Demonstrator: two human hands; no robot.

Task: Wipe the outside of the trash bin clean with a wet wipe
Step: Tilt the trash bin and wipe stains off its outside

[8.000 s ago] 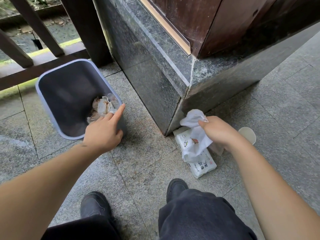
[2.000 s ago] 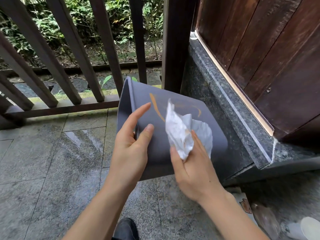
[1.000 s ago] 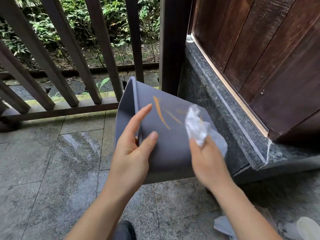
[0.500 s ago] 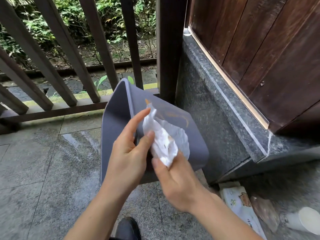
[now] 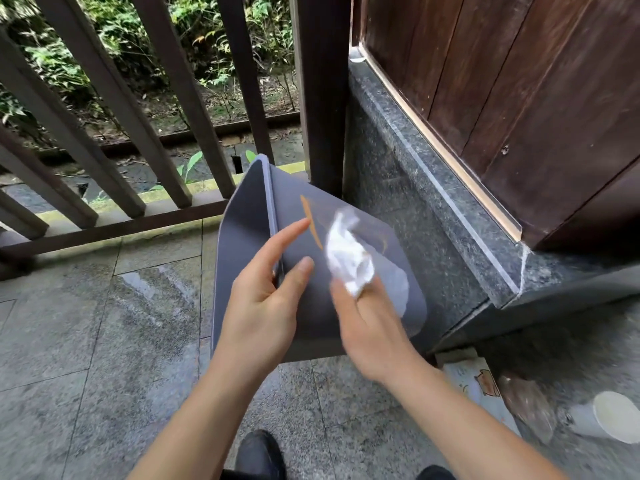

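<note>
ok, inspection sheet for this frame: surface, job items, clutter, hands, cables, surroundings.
Surface: grey stone paving, wet streaks near the railing.
Job's things: grey trash bin tipped over, outer wall facing up with orange streaks; crumpled white wet wipe pressed on that wall.
Clutter: wipe packet, clear wrapper and paper cup on the floor at right.
Hands: left hand has its grip on the bin rim; right hand holds the wipe, motion-blurred.
Cables: nothing seen.
Surroundings: wooden railing, dark stone plinth, wooden door, greenery beyond.
</note>
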